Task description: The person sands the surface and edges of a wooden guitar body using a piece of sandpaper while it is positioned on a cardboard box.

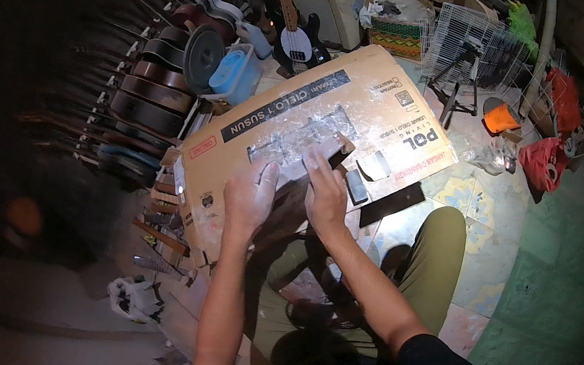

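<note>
A large flat cardboard box (224,170), dusted with pale powder, lies in front of me as a work surface. Above its near part is my left hand (248,198), closed with the thumb uppermost; whatever it grips is hidden. My right hand (323,194) is close beside it, its fingers pressed together against a dusty brown piece (342,144) whose kind I cannot make out. A dark shape between the hands may be part of that piece or shadow. Near my right fingers rest a small dark block (357,187) and a pale folded sheet (375,165).
Several guitar bodies (155,92) stand racked at the left, beside a blue plastic container (237,75). Behind the cardboard are a black guitar (301,43), a woven basket (400,36) and a wire cage (476,47). Red bags (543,163) lie at the right.
</note>
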{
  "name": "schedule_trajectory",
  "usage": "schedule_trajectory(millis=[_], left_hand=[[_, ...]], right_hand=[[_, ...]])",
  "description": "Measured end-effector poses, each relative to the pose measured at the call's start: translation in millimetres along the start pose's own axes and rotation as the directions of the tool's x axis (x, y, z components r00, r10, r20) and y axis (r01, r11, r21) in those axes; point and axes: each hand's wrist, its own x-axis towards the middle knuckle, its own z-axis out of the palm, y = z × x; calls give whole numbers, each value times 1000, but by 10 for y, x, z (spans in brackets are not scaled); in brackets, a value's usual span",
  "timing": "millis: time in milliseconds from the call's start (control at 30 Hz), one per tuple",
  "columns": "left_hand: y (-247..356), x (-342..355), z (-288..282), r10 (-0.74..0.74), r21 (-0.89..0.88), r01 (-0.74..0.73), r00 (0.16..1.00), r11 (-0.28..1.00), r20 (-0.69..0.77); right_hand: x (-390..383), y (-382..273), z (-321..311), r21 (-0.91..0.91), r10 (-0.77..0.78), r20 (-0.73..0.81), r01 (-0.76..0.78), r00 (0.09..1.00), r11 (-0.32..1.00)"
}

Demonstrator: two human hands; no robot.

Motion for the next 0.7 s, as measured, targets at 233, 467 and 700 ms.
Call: schedule_trajectory(millis=[233,467,700], left_hand=[[-26,41,-30,-27,-43,28,1000,999,11],[-300,120,36,14,-174,-20,999,984,-39],[-387,237,27,30,-91,-38,996,995,-79]], right_hand=[[30,18,51,108,-120,-106,132,987,985],[-135,-119,353,362,-123,-109,154,986,919],[-146,-290,505,214,-204,-214,249,955,945]])
